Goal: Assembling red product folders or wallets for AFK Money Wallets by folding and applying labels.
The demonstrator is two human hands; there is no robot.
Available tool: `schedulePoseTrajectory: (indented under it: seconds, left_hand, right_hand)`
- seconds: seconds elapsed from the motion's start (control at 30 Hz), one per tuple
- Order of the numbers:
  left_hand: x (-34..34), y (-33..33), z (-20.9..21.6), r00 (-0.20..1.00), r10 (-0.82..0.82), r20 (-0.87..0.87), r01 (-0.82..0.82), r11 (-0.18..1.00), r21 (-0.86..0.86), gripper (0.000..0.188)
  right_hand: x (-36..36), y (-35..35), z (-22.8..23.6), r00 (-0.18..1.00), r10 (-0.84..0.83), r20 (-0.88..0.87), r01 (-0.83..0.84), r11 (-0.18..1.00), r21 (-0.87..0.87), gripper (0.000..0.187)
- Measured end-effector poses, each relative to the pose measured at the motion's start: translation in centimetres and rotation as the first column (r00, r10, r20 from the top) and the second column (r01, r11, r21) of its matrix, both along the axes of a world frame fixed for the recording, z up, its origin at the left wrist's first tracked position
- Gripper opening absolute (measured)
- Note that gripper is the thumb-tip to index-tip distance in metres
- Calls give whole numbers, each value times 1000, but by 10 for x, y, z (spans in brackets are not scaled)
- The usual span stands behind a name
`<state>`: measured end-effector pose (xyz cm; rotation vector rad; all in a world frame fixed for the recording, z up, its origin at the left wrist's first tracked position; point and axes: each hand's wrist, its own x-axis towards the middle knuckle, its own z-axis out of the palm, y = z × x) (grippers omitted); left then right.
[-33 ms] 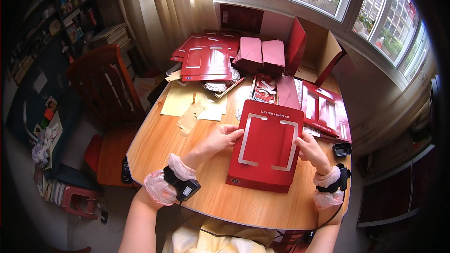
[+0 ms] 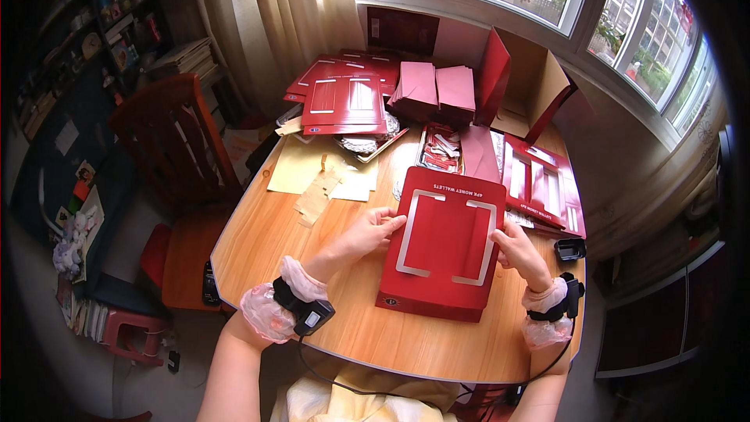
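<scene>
Our left hand (image 2: 364, 233) and right hand (image 2: 522, 255) pinch the flat rectangular red card (image 2: 449, 246) by its side edges; it's probably light, bendable, best held there.

Deep red across the card (image 2: 445, 242), whitish bracket shapes down both sides, pale print along the top! Red again on the stack (image 2: 344, 101), with white markings. Pink for the envelopes (image 2: 455, 87), and here's the box (image 2: 527, 78): red outside, plain brown within. The table (image 2: 328, 320) glows honey-orange, streaked with wood grain. Yellow on the paper (image 2: 291, 169), tan on the scrap (image 2: 319, 197). Pale pink cuffs (image 2: 264, 314) under black straps (image 2: 289, 295), a beige curtain (image 2: 273, 16), a reddish-brown chair (image 2: 176, 125), and jet black for the little tray (image 2: 570, 249)!
</scene>
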<state>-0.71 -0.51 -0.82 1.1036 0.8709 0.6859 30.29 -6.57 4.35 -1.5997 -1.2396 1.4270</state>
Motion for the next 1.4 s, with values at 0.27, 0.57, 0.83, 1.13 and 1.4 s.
schedulePoseTrajectory:
  seconds: [0.27, 0.57, 0.83, 1.13, 1.4]
  left_hand:
    - [5, 10, -22, 997, 71, -12, -69, 990, 127, 30]
    - [8, -3, -2, 928, 306, -215, -148, 828, 541, 27]
    - [7, -4, 4, 823, 448, -349, -130, 747, 652, 31]
    - [8, -4, 5, 769, 506, -391, -85, 686, 723, 34]
    - [4, -4, 6, 654, 567, -500, 28, 643, 765, 36]
  right_hand:
    - [-3, 8, 3, 1000, 2, 20, -2, 1000, 0, 16]
    - [0, 10, -6, 989, 12, -150, -24, 997, -79, 16]
    - [-14, 7, -2, 980, -14, -200, -7, 995, -103, 16]
    - [-15, 7, -2, 979, 50, -197, -66, 995, -80, 20]
    - [-19, 4, -4, 981, 91, -171, -86, 996, 40, 31]
